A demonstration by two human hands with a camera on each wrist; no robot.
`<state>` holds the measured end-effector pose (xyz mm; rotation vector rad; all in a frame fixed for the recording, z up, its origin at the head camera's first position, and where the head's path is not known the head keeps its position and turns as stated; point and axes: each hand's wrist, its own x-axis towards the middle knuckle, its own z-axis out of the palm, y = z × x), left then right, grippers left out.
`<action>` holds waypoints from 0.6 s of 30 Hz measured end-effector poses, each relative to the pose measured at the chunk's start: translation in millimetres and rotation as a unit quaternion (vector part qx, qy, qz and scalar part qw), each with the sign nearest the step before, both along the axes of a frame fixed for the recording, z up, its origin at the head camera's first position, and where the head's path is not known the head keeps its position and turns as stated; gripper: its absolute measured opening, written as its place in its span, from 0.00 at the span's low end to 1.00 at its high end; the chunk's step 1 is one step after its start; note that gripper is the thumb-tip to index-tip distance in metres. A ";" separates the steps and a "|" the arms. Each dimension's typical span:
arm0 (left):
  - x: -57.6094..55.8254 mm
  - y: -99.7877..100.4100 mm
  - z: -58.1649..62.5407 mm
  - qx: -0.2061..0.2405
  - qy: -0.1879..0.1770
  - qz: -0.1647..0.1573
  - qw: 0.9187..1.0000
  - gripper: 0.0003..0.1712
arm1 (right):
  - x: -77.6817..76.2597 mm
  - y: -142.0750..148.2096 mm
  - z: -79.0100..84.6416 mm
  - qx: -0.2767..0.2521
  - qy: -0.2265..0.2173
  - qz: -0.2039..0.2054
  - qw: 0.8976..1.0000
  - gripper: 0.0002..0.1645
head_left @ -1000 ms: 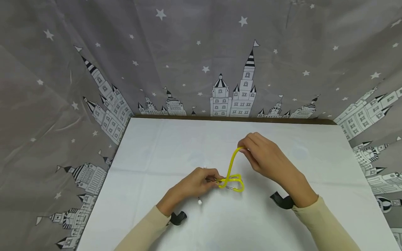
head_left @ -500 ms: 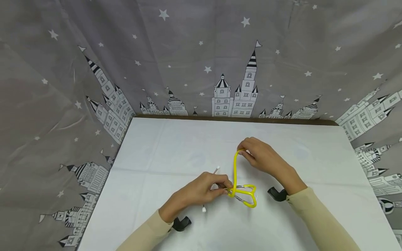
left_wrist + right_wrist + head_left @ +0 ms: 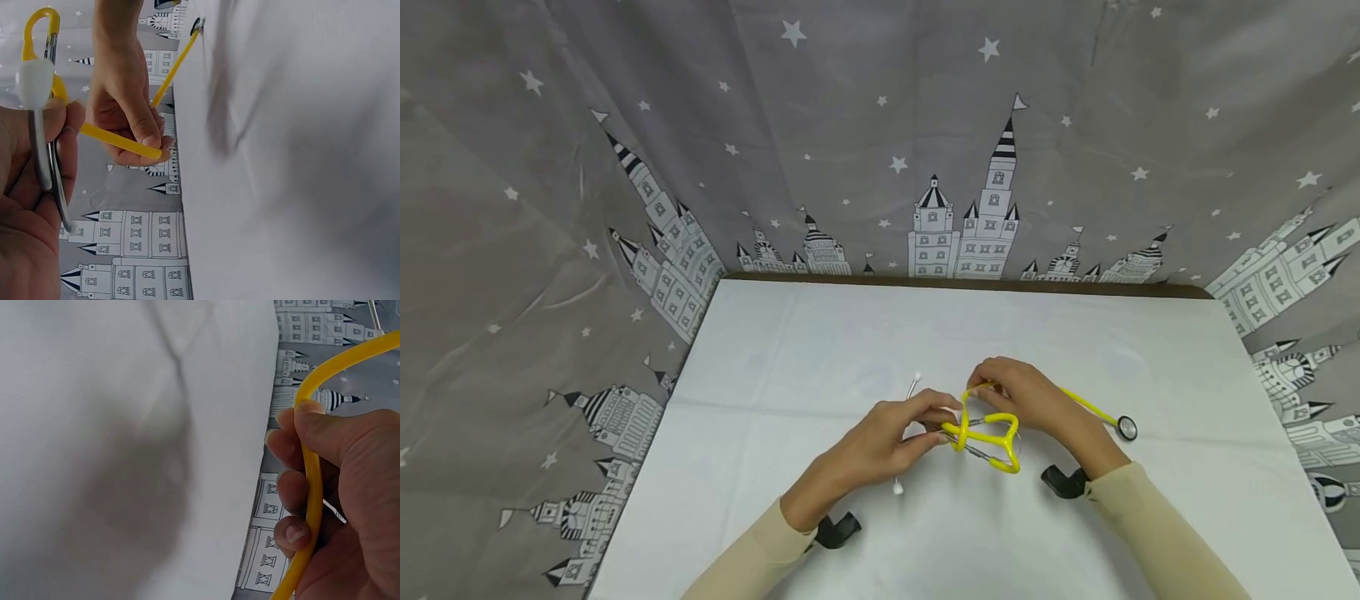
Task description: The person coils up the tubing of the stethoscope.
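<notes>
A stethoscope with yellow tubing is held between both hands above the table. My left hand pinches its metal ear tubes near the yellow Y-shaped part, where the tubing wraps round them. White ear tips stick out past the left hand's fingers; one ear tip also shows large in the left wrist view. My right hand grips the single tube between thumb and fingers, to the right of the wrap. Beyond the right hand the tube runs on to the round chest piece.
Under the hands lies a white-covered table with a dark far edge. A grey curtain printed with castles and stars hangs behind and at the sides. Black straps with camera mounts sit at the wrists.
My right hand has come down, still gripping the tube, and the chest piece now shows at its right. My left hand has shifted right with the ear tubes, and the yellow loop has turned and spread.
</notes>
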<state>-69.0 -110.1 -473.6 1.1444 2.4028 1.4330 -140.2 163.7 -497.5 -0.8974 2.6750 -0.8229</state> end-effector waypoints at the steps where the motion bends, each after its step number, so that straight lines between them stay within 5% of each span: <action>1: 0.0 0.5 -0.8 0.004 0.003 -0.001 1.000 0.27 | 0.7 1.5 -0.6 0.002 -0.006 -0.001 1.000 0.03; 11: -0.8 8.0 -10.9 0.046 -0.051 -0.022 0.997 0.23 | 5.9 9.8 -11.5 -0.009 -0.037 -0.005 0.999 0.06; 18: 1.4 5.3 -15.5 0.046 -0.074 -0.011 0.996 0.23 | 3.0 25.7 -19.3 -0.048 0.005 -0.033 0.998 0.09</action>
